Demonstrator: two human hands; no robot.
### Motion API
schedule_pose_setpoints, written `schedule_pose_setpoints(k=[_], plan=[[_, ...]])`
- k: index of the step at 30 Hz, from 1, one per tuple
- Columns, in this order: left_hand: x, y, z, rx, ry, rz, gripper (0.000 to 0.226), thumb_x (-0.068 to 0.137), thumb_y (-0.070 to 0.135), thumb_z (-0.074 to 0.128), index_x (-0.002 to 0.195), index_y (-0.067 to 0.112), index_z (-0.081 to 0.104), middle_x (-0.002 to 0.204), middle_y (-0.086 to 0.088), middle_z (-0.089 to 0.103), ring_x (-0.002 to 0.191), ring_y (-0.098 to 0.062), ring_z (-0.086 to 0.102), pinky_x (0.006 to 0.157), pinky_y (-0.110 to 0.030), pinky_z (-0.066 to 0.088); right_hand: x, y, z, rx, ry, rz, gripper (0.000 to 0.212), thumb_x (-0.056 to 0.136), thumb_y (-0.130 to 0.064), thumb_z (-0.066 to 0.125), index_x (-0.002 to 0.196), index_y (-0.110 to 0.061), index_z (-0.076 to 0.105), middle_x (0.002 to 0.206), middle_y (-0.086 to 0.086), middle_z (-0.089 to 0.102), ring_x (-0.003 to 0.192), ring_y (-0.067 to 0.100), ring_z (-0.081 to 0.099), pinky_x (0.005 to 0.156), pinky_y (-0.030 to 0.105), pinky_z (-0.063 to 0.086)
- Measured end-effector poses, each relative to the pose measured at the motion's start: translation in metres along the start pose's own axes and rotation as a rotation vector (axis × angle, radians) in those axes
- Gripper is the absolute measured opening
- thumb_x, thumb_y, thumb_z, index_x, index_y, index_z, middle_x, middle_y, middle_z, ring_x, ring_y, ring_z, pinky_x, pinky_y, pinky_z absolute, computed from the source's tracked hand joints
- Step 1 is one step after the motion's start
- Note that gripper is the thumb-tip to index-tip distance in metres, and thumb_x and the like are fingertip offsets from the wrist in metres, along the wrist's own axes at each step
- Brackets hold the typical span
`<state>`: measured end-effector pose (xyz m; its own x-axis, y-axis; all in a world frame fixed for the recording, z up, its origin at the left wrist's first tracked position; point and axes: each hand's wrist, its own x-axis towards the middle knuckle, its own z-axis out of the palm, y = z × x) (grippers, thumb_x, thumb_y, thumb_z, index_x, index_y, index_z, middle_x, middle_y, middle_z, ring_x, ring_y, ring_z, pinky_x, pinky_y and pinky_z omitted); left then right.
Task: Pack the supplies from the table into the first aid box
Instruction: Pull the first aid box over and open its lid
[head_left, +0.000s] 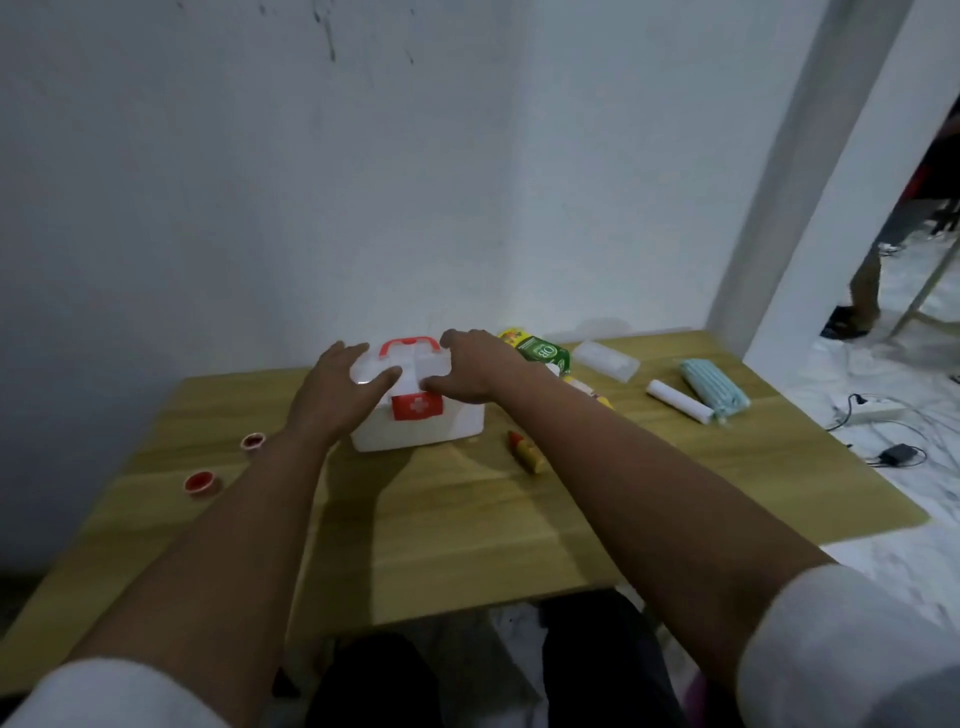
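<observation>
A white first aid box (415, 428) with a red handle and a red cross label stands closed at the table's far middle. My left hand (340, 387) lies on the left of its lid and my right hand (475, 366) on the right, thumbs at the front edge. A small yellow bottle with a red cap (527, 452) lies just right of the box. Further right are a green packet (543, 352), a clear white pack (605, 360), a white gauze roll (678, 400) and a stack of blue face masks (714, 387). Two small red-lidded jars (253, 441) (201, 483) sit left of the box.
The wooden table (467, 530) stands against a white wall. On the right the floor holds cables, a power strip (867, 413) and an adapter. Another person's leg (865, 291) shows through the doorway at the right.
</observation>
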<state>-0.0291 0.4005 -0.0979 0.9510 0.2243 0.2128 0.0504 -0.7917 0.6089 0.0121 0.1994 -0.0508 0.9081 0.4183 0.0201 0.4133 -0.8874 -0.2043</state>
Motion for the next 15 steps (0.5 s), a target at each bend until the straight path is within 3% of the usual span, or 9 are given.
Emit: schedule_pose_setpoints(k=[3,8,12,15], plan=[[-0.019,-0.004,-0.004,-0.027,-0.006,0.013,0.078,0.088,0.066,0.061,0.153,0.027,0.043,0.165,-0.004,0.031,0.150,-0.026,0.030,0.115,-0.050,0.030,-0.022,-0.004,0.011,0.020,0.061,0.002,0.082,0.085,-0.065,0.064,0.148,-0.016,0.044,0.139,0.015,0.055,0.126,0.033,0.055,0.098,0.042,0.049],[-0.048,-0.004,-0.002,-0.082,0.019,0.050,0.089,0.081,0.068,0.067,0.155,0.030,0.037,0.165,0.000,0.030,0.147,-0.027,0.034,0.112,-0.051,0.036,-0.062,-0.002,0.031,0.021,0.216,-0.038,0.103,0.070,-0.079,0.070,0.149,-0.017,0.046,0.156,0.009,0.037,0.142,0.028,0.040,0.104,0.047,0.050],[-0.079,-0.015,0.007,-0.347,-0.004,0.053,0.114,0.058,0.071,0.086,0.152,0.044,0.028,0.159,0.008,0.037,0.138,-0.023,0.044,0.106,-0.049,0.048,-0.077,0.008,0.053,-0.123,0.259,-0.130,0.100,0.078,-0.060,0.078,0.157,-0.026,0.028,0.162,0.012,0.029,0.151,0.032,0.027,0.104,0.047,0.049],[-0.089,-0.015,0.011,-0.435,-0.016,0.060,0.128,0.050,0.059,0.094,0.153,0.049,0.018,0.156,0.011,0.038,0.136,-0.018,0.044,0.103,-0.043,0.049,-0.072,0.012,0.059,-0.143,0.315,-0.180,0.087,0.083,-0.054,0.076,0.155,-0.029,0.035,0.162,0.016,0.032,0.152,0.038,0.026,0.105,0.053,0.051]])
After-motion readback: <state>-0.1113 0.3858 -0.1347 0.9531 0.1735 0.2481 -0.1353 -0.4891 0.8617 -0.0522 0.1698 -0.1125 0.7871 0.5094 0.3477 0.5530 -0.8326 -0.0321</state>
